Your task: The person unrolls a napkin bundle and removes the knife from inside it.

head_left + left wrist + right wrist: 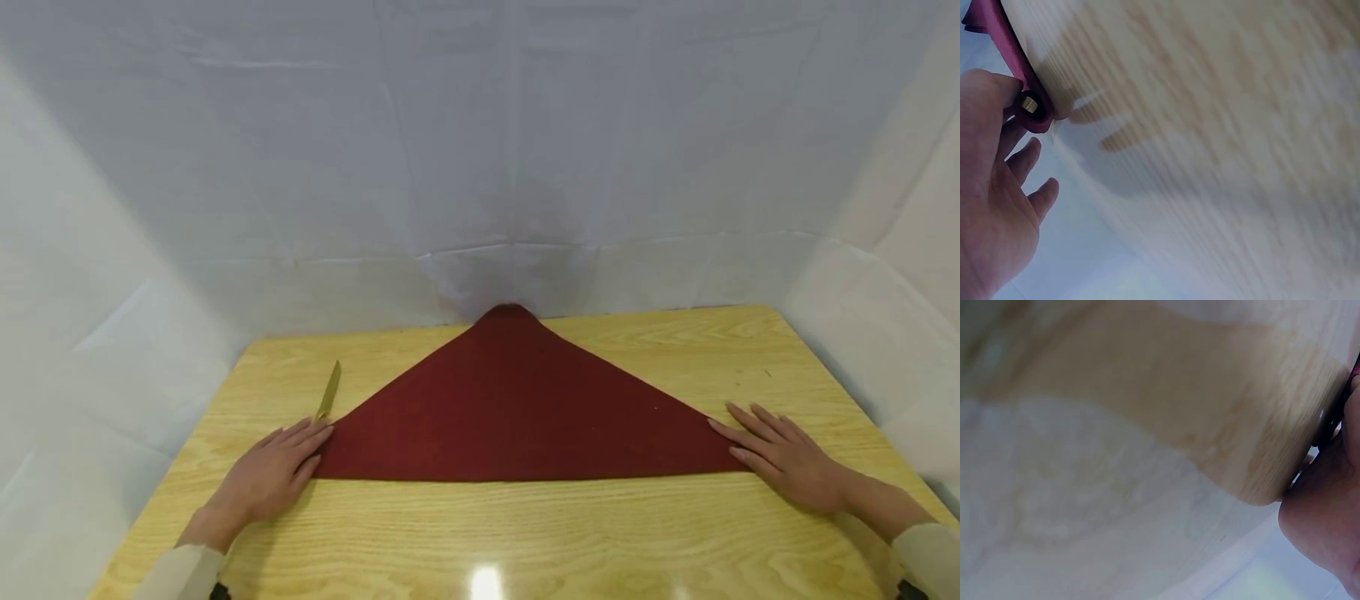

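Note:
A dark red cloth [487, 408] lies as a wide triangle, its long straight edge toward me and its peak against the back curtain. Fingers extended, my left hand [273, 475] rests on the left corner. Past its fingertips a narrow gold knife-like blade [331, 387] sticks out; its other end is hidden by the hand. In the left wrist view the thumb lies against the cloth's looped end [1040, 125], with a gold piece [1030, 104] inside the loop. My right hand [795, 462] presses the right corner with spread, straight fingers; the right wrist view shows mostly its palm side [1325, 512].
The cloth lies on a light wood-grain table [480, 525] with rounded back corners. White sheeting [480, 167] hangs behind the table and along both sides. Small dark marks dot the tabletop near the back right.

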Available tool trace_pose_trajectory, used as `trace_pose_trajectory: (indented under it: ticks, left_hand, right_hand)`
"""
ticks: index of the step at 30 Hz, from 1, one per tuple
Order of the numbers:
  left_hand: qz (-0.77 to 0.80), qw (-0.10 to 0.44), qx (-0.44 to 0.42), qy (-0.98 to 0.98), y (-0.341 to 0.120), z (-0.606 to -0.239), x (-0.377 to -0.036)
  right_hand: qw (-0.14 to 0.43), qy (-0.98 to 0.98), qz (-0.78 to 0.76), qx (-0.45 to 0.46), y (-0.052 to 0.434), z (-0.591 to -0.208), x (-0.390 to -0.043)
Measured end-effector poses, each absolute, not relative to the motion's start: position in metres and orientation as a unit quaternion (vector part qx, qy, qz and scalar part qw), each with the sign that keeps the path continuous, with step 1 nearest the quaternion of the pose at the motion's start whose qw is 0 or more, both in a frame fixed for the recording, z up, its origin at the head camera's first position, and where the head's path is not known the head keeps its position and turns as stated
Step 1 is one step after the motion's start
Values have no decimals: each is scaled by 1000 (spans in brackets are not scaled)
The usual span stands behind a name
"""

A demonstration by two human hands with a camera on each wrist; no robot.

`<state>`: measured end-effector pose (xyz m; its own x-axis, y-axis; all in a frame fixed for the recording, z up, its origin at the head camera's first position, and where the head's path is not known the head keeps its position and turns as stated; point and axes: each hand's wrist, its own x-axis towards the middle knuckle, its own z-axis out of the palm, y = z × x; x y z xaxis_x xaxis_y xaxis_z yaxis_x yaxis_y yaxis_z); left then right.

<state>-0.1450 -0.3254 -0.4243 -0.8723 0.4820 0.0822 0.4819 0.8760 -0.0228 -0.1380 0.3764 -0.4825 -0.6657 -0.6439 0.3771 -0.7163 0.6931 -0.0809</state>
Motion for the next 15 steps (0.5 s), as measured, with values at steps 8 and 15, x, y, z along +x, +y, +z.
trace_pose_trajectory:
  ticks: [8,15]
  left_hand:
    - [-13,44,-241,-969,-329,-423,-143]
    - [-24,45,-231,-972,-338,-422,-139]
  right_hand:
    - [159,-908,114,370,377,-483,-138]
    - [132,-919,130,348,377,-484,-137]
